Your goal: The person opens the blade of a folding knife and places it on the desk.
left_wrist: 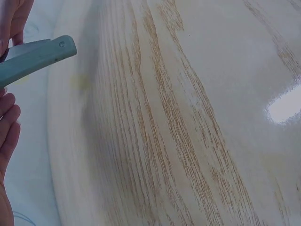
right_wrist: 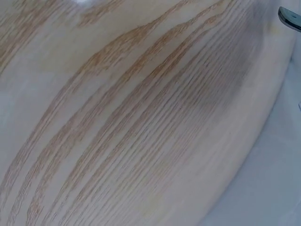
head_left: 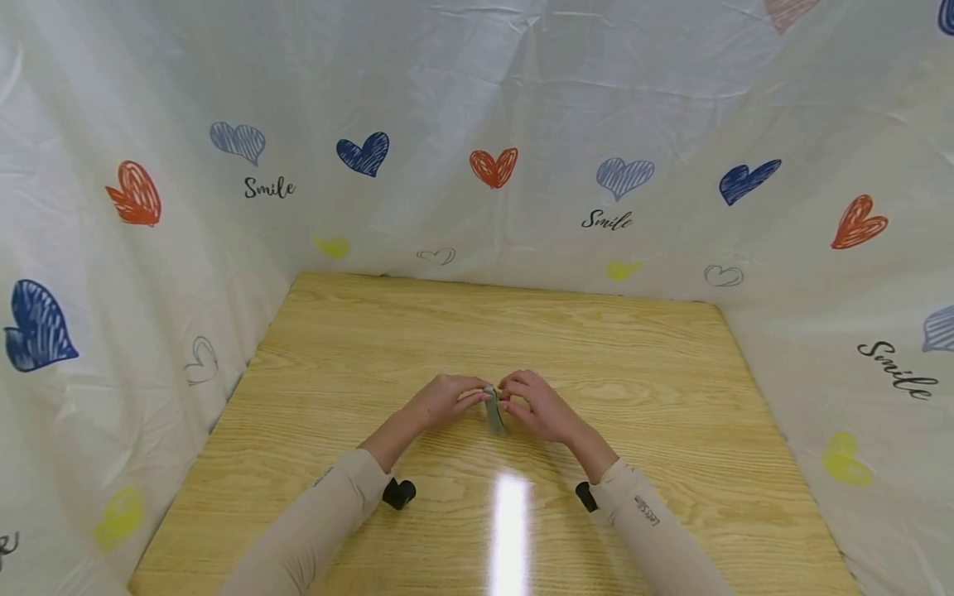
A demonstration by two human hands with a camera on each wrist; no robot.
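A folding knife (head_left: 494, 412) with a pale green handle is held between the two hands over the middle of the table. In the left wrist view, the blade of this knife (left_wrist: 40, 61) lies partly folded along the handle, whose rounded end points away from the fingers. The left hand (head_left: 445, 399) grips the handle from the left, at its far end. On the other side, the right hand (head_left: 540, 406) has its fingers bent and its fingertips at the blade. Only the rounded end of the knife (right_wrist: 290, 19) shows in the right wrist view.
The wooden table (head_left: 611, 348) reaches out around both arms. A white curtain (head_left: 447, 99) printed with hearts and the word Smile stands along its far and side edges. Dark wrist cameras stick out below the sleeves (head_left: 328, 505). Light glares on the table near the front.
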